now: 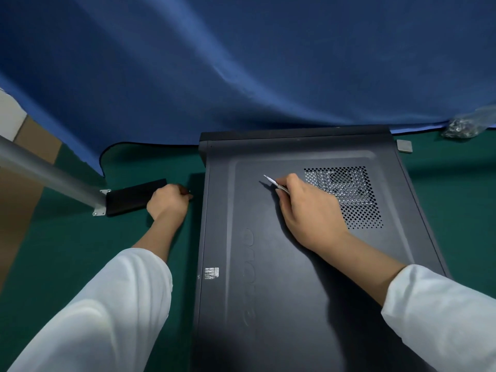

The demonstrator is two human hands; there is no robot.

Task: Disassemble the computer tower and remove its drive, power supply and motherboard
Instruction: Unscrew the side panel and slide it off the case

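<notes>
green table (67, 251), computer tower (268, 277), black case (131, 197)

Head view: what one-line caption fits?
Right hand holds a screwdriver over the closed tower; left hand beside it.

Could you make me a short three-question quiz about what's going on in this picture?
1. True or false: the side panel of the tower is already off.
2. What does the right hand hold? A) a hammer B) a slim screwdriver C) a cable
3. Fill in: the left hand sits on the green mat beside a black ____.

Key
1. False: the panel with its vent grille is on and closes the case.
2. B: the silver tip points away from the person, above the panel.
3. Box: a flat black one, left of the tower. The fingers are curled, seemingly round something small and dark.
</notes>
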